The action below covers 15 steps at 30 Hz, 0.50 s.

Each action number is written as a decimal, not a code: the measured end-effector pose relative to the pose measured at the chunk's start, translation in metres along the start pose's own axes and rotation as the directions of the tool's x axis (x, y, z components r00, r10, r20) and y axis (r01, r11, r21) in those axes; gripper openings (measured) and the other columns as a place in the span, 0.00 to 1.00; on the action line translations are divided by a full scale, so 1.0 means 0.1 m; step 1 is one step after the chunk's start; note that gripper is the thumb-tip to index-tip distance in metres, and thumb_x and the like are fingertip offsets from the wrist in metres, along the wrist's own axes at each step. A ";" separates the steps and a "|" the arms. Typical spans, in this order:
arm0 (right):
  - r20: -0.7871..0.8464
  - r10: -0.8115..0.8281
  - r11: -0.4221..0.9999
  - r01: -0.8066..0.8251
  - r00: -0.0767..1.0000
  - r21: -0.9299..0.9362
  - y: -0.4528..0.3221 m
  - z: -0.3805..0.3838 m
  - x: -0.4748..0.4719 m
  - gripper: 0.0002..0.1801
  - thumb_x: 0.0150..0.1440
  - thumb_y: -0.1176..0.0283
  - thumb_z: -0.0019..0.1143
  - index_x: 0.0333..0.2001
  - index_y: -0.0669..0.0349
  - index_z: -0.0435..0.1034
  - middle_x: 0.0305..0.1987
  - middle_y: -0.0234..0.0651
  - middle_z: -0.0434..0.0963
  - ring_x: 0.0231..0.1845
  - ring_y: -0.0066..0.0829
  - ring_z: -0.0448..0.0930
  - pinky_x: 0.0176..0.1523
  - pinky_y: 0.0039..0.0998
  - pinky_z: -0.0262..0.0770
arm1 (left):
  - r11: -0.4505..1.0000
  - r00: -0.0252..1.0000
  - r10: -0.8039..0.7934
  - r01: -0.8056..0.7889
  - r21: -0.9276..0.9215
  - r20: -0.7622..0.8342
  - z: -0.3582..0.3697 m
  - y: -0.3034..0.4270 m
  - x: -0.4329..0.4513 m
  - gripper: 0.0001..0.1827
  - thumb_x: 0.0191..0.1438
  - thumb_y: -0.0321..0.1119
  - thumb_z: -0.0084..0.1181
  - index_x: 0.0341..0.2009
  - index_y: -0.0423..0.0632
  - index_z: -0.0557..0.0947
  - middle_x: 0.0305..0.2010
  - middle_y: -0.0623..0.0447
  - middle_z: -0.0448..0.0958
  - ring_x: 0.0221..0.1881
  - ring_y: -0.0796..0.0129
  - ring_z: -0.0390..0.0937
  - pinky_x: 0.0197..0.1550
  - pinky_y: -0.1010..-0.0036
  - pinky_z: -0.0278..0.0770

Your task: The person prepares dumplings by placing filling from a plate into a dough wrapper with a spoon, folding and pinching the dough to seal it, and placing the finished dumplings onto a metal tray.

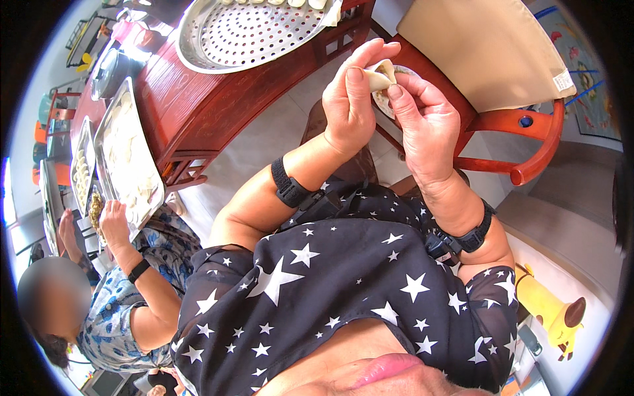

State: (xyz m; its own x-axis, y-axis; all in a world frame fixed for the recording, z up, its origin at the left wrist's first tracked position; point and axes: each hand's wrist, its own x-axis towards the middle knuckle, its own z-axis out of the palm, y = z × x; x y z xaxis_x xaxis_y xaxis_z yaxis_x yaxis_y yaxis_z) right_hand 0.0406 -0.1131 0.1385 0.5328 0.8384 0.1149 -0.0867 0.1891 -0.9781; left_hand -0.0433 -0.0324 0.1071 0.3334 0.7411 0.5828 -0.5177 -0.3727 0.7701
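A folded dumpling [379,79] with filling showing at its open side is held between my two hands, above the red wooden chair. My left hand [352,99] pinches its left end between thumb and fingers. Thumb and fingers of my right hand [426,116] grip the edge at its right end. Behind the right hand, partly hidden, a bowl or plate [382,101] holding something greenish rests by the chair seat. A perforated metal steamer tray [247,42] with several white dumplings along its far side stands on the table, up and left of my hands.
The red wooden table [198,99] curves along the left, carrying a metal tray [161,183] of pale dough wrappers and a smaller tray [74,163] of dumplings. Another person [143,297] works at the lower left. The chair's curved armrest [545,148] is right of my hands.
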 end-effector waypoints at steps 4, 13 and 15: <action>-0.030 -0.130 0.990 0.128 0.991 -0.051 0.02 0.00 0.00 0.11 0.55 0.72 0.64 0.40 0.68 0.76 0.32 0.29 0.80 0.32 0.15 0.73 0.37 0.19 0.72 | 0.998 0.999 0.037 -0.038 0.044 0.021 0.01 0.00 -0.01 0.27 0.68 0.46 0.30 0.60 0.38 0.66 0.56 0.39 0.73 0.51 0.65 0.72 0.55 0.72 0.68; 0.030 -0.420 0.859 0.408 0.907 -0.310 0.00 -0.05 0.05 0.06 0.51 0.75 0.65 0.33 0.63 0.75 0.30 0.33 0.79 0.30 0.24 0.76 0.35 0.23 0.72 | 0.995 0.996 0.068 -0.072 0.067 0.057 0.01 -0.01 -0.03 0.25 0.69 0.43 0.31 0.59 0.37 0.68 0.55 0.40 0.73 0.52 0.67 0.72 0.56 0.72 0.68; 0.056 -0.438 0.834 0.429 0.897 -0.347 -0.03 -0.05 0.05 0.06 0.50 0.76 0.65 0.32 0.62 0.75 0.30 0.33 0.79 0.30 0.26 0.76 0.34 0.25 0.72 | 0.996 0.997 0.049 -0.053 0.069 0.057 0.02 -0.01 -0.03 0.25 0.69 0.42 0.31 0.59 0.37 0.68 0.55 0.40 0.73 0.52 0.67 0.72 0.56 0.72 0.68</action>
State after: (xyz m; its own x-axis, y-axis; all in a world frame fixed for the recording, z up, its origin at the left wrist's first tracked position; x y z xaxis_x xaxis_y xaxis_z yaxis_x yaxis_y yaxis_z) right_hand 0.0476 -0.1122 0.1415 0.4685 0.6981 0.5415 0.4485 0.3401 -0.8265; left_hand -0.0425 -0.0356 0.1049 0.3520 0.6890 0.6335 -0.4787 -0.4491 0.7545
